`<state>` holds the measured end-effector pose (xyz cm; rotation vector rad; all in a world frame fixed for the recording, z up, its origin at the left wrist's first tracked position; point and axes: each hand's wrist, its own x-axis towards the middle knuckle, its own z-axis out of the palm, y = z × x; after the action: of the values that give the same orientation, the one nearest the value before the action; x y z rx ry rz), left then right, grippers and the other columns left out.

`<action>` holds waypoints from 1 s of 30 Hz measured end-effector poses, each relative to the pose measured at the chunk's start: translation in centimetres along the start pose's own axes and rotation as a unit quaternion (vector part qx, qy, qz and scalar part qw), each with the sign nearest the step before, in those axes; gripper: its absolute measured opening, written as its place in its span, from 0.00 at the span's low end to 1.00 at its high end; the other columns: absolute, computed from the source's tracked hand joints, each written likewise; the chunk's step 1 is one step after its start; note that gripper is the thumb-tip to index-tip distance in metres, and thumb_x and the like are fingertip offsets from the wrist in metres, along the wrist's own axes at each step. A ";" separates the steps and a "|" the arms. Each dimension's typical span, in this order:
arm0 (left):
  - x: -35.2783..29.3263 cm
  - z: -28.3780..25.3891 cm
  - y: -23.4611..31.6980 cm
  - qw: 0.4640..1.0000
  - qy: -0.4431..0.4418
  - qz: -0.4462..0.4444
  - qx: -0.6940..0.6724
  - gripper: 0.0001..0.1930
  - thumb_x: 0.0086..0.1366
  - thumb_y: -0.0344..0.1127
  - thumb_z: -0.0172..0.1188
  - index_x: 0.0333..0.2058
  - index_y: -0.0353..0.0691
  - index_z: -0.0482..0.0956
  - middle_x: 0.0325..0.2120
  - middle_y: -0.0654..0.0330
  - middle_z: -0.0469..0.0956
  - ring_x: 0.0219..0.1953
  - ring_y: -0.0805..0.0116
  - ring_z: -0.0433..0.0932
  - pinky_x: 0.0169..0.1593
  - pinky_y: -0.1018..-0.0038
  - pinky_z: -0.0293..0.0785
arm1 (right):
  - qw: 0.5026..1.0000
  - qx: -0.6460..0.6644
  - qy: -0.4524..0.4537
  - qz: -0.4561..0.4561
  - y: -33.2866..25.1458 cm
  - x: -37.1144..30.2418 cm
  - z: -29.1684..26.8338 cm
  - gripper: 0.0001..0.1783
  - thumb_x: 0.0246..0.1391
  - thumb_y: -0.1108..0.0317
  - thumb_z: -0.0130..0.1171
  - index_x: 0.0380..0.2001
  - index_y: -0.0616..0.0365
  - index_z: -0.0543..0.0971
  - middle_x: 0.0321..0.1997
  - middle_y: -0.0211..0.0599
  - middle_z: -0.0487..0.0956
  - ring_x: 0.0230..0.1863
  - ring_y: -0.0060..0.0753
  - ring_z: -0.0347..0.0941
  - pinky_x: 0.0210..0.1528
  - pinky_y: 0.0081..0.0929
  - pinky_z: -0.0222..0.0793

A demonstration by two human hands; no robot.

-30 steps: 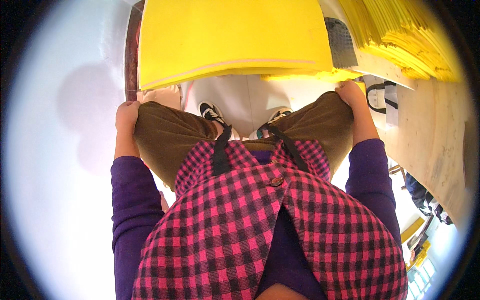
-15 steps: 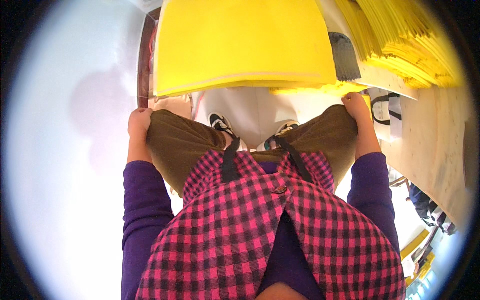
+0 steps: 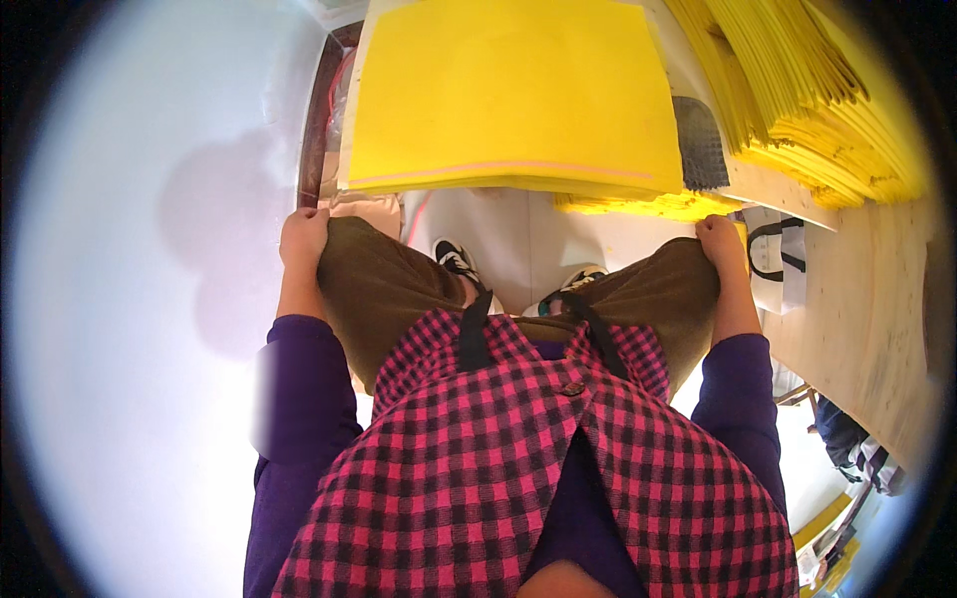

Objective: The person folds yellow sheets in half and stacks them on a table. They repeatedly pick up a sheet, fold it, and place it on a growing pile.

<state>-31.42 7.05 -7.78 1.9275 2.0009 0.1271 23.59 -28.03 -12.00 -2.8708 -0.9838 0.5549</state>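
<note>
My left hand is closed at the outer side of my left knee, its fingers curled on the brown trousers. On the other side my right hand grips the trouser cloth at the right knee in the same way. The fingertips of both hands are hidden. Beyond my knees lies a stack of flat yellow sheets, a pale pink line running along its near edge. Neither hand touches it.
Several folded yellow pieces are piled at the far right on a wooden board. A dark grey piece lies beside the sheets. A white bag with black handles is at the right. A pale wall runs along the left.
The view has shifted, so the yellow stack, my knees and my hands sit lower, with the left side further right. Both hands keep their hold at the knees.
</note>
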 end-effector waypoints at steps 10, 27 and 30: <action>-0.4 -0.1 1.0 1.000 0.006 0.003 0.002 0.21 0.56 0.52 0.55 0.41 0.43 0.81 0.39 0.52 0.80 0.45 0.53 0.76 0.48 0.63 0.70 | 1.000 -0.015 -0.010 0.017 -0.9 -0.8 -1.1 0.23 0.53 0.49 0.52 0.31 0.62 0.80 0.36 0.53 0.78 0.41 0.54 0.75 0.43 0.45 0.68; -0.5 -0.2 -0.5 1.000 0.013 -0.023 0.006 0.20 0.55 0.49 0.53 0.41 0.45 0.81 0.40 0.52 0.79 0.46 0.53 0.76 0.49 0.62 0.70 | 0.999 -0.012 0.039 -0.021 -0.2 -0.6 -0.3 0.16 0.50 0.58 0.54 0.33 0.59 0.80 0.37 0.50 0.80 0.41 0.52 0.76 0.44 0.43 0.70; -0.4 -0.1 -0.6 0.999 0.014 -0.031 0.003 0.20 0.55 0.49 0.53 0.41 0.45 0.81 0.40 0.53 0.79 0.46 0.53 0.76 0.49 0.62 0.70 | 0.998 0.010 0.049 -0.036 0.4 -0.3 0.1 0.15 0.50 0.59 0.52 0.33 0.59 0.80 0.37 0.49 0.80 0.42 0.51 0.76 0.45 0.43 0.70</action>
<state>-31.98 6.62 -7.83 1.8744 2.0789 0.1325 23.53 -28.52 -12.10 -2.8028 -1.0543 0.4131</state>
